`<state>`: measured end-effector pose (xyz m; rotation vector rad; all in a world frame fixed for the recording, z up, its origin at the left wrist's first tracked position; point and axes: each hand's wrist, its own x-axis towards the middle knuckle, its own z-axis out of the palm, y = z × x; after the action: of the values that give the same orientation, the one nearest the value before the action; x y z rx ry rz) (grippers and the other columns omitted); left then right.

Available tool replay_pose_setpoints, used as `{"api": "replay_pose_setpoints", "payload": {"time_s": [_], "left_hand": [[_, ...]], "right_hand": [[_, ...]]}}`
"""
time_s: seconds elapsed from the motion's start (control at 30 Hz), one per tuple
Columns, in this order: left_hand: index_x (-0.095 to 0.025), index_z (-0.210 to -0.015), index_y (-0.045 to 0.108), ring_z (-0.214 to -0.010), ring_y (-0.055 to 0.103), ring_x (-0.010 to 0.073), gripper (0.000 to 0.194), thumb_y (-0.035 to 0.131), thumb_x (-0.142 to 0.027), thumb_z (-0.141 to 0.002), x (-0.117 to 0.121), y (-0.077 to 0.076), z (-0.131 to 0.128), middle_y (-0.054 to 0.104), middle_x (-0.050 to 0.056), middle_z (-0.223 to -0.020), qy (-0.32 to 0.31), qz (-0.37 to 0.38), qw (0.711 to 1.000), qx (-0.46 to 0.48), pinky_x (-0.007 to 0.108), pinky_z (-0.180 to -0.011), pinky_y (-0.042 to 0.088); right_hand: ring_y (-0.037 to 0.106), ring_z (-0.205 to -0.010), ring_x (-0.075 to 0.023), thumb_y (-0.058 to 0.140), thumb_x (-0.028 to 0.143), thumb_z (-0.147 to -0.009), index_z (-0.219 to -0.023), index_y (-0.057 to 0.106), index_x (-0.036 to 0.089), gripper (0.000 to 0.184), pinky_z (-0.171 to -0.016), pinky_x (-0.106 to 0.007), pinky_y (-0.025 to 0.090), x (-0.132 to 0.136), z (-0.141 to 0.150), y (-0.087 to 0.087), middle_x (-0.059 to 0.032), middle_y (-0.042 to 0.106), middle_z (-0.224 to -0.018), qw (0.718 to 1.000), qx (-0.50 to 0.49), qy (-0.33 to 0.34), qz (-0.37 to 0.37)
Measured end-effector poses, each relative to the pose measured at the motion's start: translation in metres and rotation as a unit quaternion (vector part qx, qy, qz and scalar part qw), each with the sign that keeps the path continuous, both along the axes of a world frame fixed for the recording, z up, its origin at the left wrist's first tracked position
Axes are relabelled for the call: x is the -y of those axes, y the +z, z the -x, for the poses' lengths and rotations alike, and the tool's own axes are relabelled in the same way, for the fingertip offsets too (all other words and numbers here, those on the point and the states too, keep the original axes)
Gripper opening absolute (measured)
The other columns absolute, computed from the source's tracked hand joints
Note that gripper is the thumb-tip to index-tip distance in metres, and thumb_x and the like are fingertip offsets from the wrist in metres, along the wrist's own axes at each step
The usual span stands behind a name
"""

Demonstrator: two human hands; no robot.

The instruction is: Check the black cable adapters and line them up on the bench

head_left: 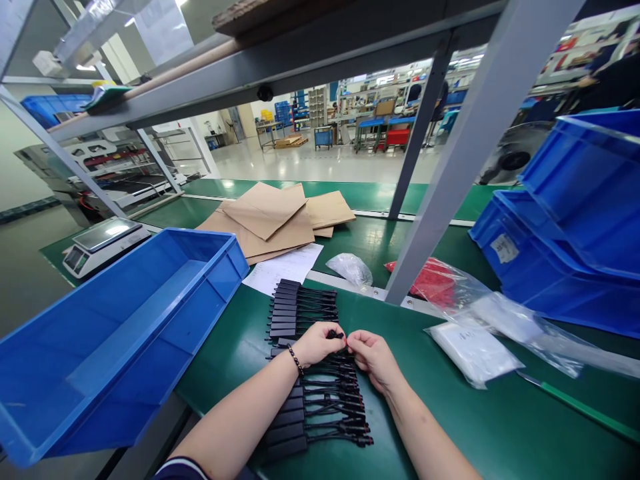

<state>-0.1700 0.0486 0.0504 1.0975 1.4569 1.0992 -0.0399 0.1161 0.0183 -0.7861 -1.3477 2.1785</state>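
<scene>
My left hand (316, 344), with a beaded bracelet at the wrist, is closed on a black cable connector (334, 335). Fingertips of my right hand (376, 361) meet it, pinching a small red cap (346, 341) at the connector's end; the fingers partly hide it. Under and around both hands lies a column of black box-shaped modules with short cables (284, 312), side by side on the green table (400, 413). Red tips show on the cable ends of the nearer modules (290, 430); on the farther ones I see none.
A long blue bin (200, 300) stands left, beside a scale (103, 243). Brown envelopes (273, 223) and a paper (285, 268) lie behind. A grey post (445, 173) rises near bagged red parts (433, 283), white packets (473, 350), a green-handled tool (585, 403) and stacked blue bins (545, 260).
</scene>
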Motion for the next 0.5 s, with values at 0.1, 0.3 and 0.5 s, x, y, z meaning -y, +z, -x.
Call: {"api": "replay_pose_setpoints", "payload": {"time_s": [0.1, 0.3, 0.5], "left_hand": [[-0.012, -0.066, 0.054, -0.042, 0.031, 0.0032, 0.013, 0.054, -0.025, -0.065, -0.0001, -0.0025, 0.0001, 0.046, -0.005, -0.050, 0.002, -0.006, 1.000, -0.007, 0.018, -0.044, 0.023], [-0.012, -0.066, 0.054, -0.045, 0.032, 0.0036, 0.011, 0.053, -0.023, -0.065, -0.0005, -0.0039, -0.0003, 0.045, -0.005, -0.052, 0.005, -0.012, 1.000, -0.015, 0.018, -0.045, 0.025], [-0.015, -0.079, 0.049, -0.045, 0.037, 0.0042, 0.012, 0.046, -0.017, -0.067, -0.0015, -0.0063, -0.0003, 0.049, -0.005, -0.053, -0.016, 0.000, 1.000, 0.002, 0.016, -0.045, 0.027]], "right_hand": [[0.015, -0.035, -0.0001, 0.061, 0.035, -0.065, -0.060, 0.051, 0.015, 0.023, -0.035, -0.018, 0.007, 0.0014, -0.0005, 0.0003, 0.0079, 0.036, -0.043, 1.000, 0.004, -0.003, -0.018], [0.016, -0.035, -0.0013, 0.060, 0.040, -0.065, -0.060, 0.052, 0.015, 0.027, -0.035, -0.019, 0.008, 0.0009, -0.0006, 0.0006, 0.0079, 0.034, -0.042, 0.997, 0.025, -0.019, -0.072], [0.034, -0.046, -0.0065, 0.059, 0.042, -0.068, -0.064, 0.053, 0.016, 0.026, -0.042, -0.020, 0.026, 0.0006, -0.0013, 0.0020, 0.0022, 0.046, -0.055, 0.981, 0.048, -0.063, -0.177]]}}
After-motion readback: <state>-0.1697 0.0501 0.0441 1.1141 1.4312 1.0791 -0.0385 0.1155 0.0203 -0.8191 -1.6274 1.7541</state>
